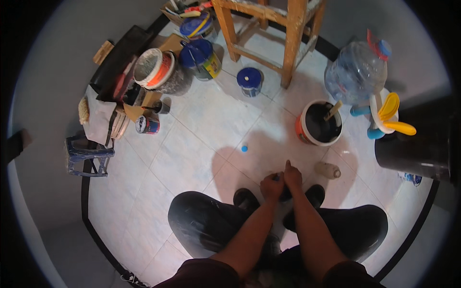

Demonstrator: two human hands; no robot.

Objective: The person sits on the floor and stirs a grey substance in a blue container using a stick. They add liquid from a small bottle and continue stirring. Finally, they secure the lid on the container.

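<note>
My left hand [272, 186] and my right hand [292, 177] meet in front of my bent knees, just above the floor. The left fingers are curled round a small dark thing, mostly hidden, whose kind I cannot make out. Against it presses my right hand, fingers closed and one digit pointing forward. To the right lies a pale, cloudy bottle [327, 170] on its side. Beyond it stands a bucket [307, 137] with dark contents and a wooden stick [333, 110] leaning inside. A small blue cap [244, 149] rests on the tiles ahead.
A wooden stool [289, 43] stands at the back, near a blue-lidded jar [249, 82]. Left of these are paint buckets [200, 60], a small can [147, 125] and a low blue stool [91, 156]. A large water jug [357, 72] and a black bin [415, 144] are at right.
</note>
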